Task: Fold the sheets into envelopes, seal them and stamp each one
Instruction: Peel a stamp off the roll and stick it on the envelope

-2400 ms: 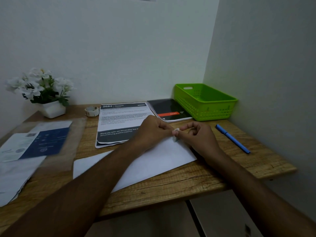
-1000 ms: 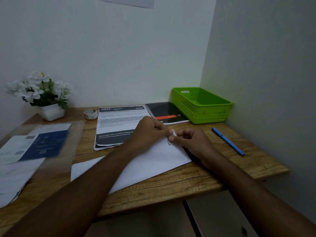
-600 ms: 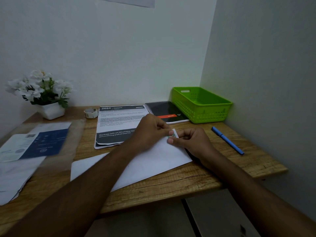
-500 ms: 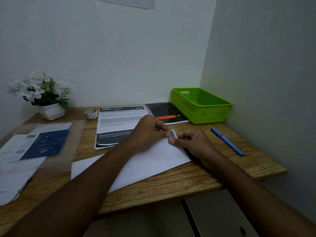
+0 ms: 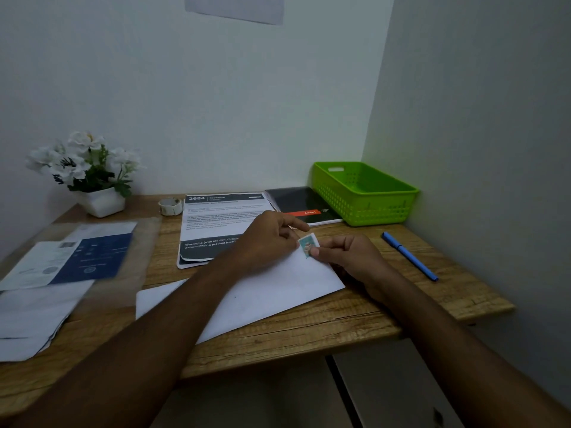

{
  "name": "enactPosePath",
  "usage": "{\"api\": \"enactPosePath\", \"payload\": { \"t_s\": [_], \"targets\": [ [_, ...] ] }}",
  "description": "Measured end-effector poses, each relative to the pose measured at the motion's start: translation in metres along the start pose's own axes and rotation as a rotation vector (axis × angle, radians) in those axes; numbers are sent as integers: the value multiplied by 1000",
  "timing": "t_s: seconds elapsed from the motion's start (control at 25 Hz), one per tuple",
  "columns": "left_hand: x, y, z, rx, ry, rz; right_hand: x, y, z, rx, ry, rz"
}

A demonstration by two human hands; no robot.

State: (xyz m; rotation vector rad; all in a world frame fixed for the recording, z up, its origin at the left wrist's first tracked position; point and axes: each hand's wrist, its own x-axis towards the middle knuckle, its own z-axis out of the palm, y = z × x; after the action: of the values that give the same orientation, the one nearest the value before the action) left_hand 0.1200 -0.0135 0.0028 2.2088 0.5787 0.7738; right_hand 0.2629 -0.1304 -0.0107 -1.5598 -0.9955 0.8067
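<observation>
A white envelope [image 5: 265,291] lies slantwise on the wooden desk [image 5: 309,329]. A small blue-green stamp [image 5: 307,244] sits at its far right corner. My right hand [image 5: 349,257] pinches the stamp's near edge, thumb on top. My left hand [image 5: 265,239] rests on the envelope just left of the stamp. Its index finger points straight out to the right, and the other fingertips touch the stamp's left edge. My left forearm hides the envelope's middle.
A green basket [image 5: 364,193] stands at the back right, a blue pen [image 5: 409,256] in front of it. A black notebook [image 5: 299,205] and a printed sheet [image 5: 216,223] lie behind my hands. Papers [image 5: 61,267] cover the left side. A flower pot [image 5: 99,199] and tape roll [image 5: 170,206] stand at the back.
The stamp has turned printed side up and come down onto the envelope's corner. My left index finger has lifted off it and straightened.
</observation>
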Motion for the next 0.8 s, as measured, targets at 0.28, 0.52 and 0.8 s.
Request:
{"api": "enactPosePath", "payload": {
  "t_s": [0.28,0.52,0.8],
  "targets": [
    [-9,18,-2,548,464,513,1,-14,-16,100,133,-49],
    [-29,46,30,549,523,621,-1,-35,-43,355,338,-105],
    [0,87,54,92,437,131,-11,-44,-64,772,494,-118]
  ]
}}
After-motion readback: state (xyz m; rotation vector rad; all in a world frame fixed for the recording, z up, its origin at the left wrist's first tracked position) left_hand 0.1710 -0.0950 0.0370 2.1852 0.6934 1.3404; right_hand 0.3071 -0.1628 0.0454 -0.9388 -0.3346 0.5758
